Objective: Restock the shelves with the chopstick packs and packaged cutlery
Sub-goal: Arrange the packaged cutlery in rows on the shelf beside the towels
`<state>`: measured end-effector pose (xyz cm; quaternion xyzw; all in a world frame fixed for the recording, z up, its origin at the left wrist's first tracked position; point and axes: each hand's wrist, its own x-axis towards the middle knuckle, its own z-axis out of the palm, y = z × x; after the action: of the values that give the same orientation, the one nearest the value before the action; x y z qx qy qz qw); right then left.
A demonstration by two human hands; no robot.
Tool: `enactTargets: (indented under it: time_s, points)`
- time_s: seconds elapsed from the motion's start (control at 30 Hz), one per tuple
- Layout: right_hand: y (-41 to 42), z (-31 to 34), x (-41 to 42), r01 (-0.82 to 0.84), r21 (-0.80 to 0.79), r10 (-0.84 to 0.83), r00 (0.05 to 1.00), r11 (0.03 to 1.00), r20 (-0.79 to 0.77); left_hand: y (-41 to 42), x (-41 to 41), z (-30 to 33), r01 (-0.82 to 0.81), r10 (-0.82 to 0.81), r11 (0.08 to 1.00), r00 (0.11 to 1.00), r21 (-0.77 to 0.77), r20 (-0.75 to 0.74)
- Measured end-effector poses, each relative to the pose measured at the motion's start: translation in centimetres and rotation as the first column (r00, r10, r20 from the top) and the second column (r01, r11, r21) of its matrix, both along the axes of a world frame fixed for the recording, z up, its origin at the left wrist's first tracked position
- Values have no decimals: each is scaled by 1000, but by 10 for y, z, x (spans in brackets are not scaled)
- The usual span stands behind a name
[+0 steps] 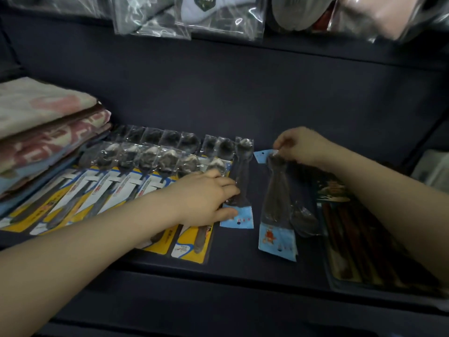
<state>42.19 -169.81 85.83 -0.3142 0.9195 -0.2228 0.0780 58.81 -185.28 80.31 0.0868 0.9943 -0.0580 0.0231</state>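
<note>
On the dark shelf (243, 113) lie rows of packaged spoons on yellow cards (126, 181). A blue-labelled spoon pack (241, 181) lies just right of them, and my left hand (204, 195) rests on its lower end, fingers pressing the blue tag. My right hand (301, 144) pinches the far end of a second blue-labelled cutlery pack (277, 200), which stretches toward me. Chopstick packs (359, 239) with dark printed covers lie at the right, partly under my right forearm.
Folded towels (46, 125) are stacked at the left end of the shelf. Clear bags of socks and other goods (194, 15) hang over the shelf above. A pale object (432, 171) sits at the far right. Bare shelf lies behind the packs.
</note>
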Motion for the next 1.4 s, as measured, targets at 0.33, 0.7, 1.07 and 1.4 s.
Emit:
enactTargets:
  time_s: [0.33, 0.7, 1.07, 1.4]
  points:
    - [19, -27, 31, -303, 522, 390, 919, 797, -63, 15, 3, 1, -65, 69, 997, 983, 29, -172]
    - [19, -20, 31, -337, 679, 728, 529, 652, -436, 39, 19, 6, -32, 247, 830, 916, 557, -316]
    - [26, 10, 63, -535, 371, 598, 348, 759, -722, 64, 20, 23, -178, 439, 650, 882, 739, -173]
    - [16, -1, 47, 46, -371, -56, 998, 928, -15, 67, 29, 10, -181, 455, -57, 871, 982, 187]
